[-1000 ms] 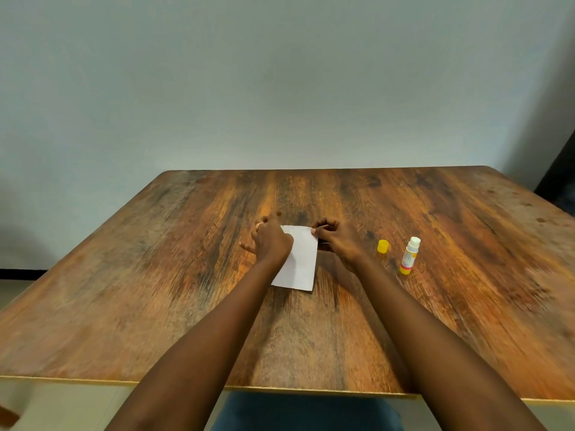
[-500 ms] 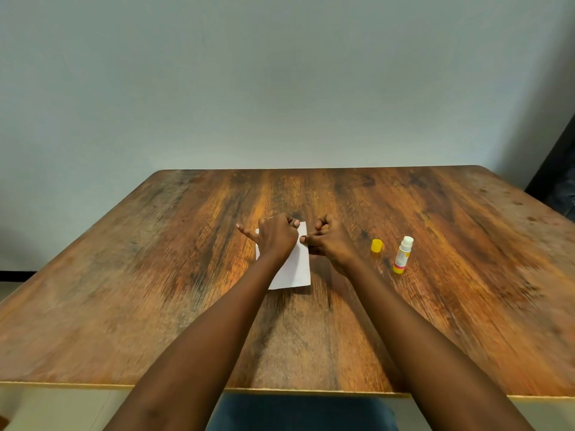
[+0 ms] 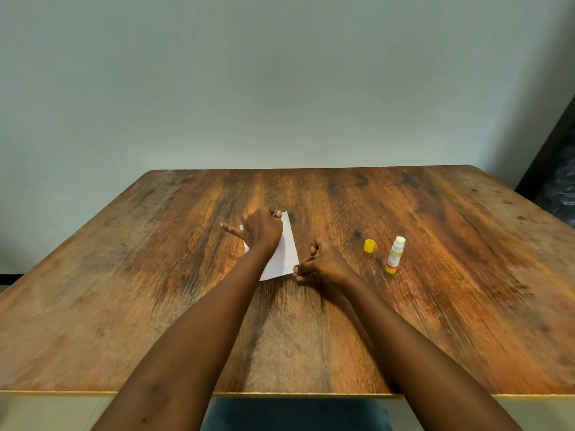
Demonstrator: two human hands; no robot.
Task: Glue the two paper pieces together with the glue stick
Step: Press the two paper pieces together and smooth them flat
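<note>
White paper (image 3: 285, 255) lies flat on the wooden table (image 3: 155, 290) near its middle; I cannot tell two pieces apart. My left hand (image 3: 260, 229) presses on the paper's far left part, fingers curled, thumb sticking out to the left. My right hand (image 3: 323, 265) rests with curled fingers at the paper's near right corner, fingertips touching its edge. The uncapped glue stick (image 3: 395, 255) stands upright to the right of my right hand, white tip up, yellow base. Its yellow cap (image 3: 369, 246) sits just left of it.
A pale wall rises behind the table's far edge. A dark object (image 3: 557, 169) stands at the right beyond the table corner. The table's near edge runs across the bottom, above my lap.
My right hand has slid along the paper's right edge from the far corner toward the near corner. My left hand stays pressing on the far part. The view has shifted slightly.
</note>
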